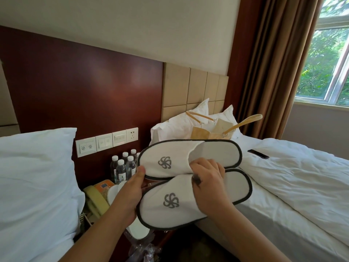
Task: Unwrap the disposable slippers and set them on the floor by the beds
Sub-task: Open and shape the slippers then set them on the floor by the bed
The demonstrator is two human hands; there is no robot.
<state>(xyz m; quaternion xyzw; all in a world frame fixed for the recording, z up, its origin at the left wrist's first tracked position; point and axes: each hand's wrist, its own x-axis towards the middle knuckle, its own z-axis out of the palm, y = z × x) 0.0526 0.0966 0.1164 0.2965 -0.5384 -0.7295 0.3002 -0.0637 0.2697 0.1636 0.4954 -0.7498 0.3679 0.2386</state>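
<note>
White terry slippers with dark grey trim, two of them, are held in the air between the beds, toes to the left, heels to the right. The upper slipper (177, 157) overlaps the lower slipper (188, 199) along its near edge. The left hand (130, 193) grips both at the toe end, thumb on top of the upper one, fingers hidden beneath. The right hand (207, 178) lies across the pair, fingertips curled into the upper slipper's opening and pinching its edge. Behind the toes stand bottles (123, 167) and a phone (94, 199) on the nightstand. The right bed (283, 186) runs just under the heels, its edge close; a bag (211, 131) sits by its pillows. The left pillow (34, 176) is well apart. Crumpled wrapping (143, 246) lies below the hands in the narrow gap.
</note>
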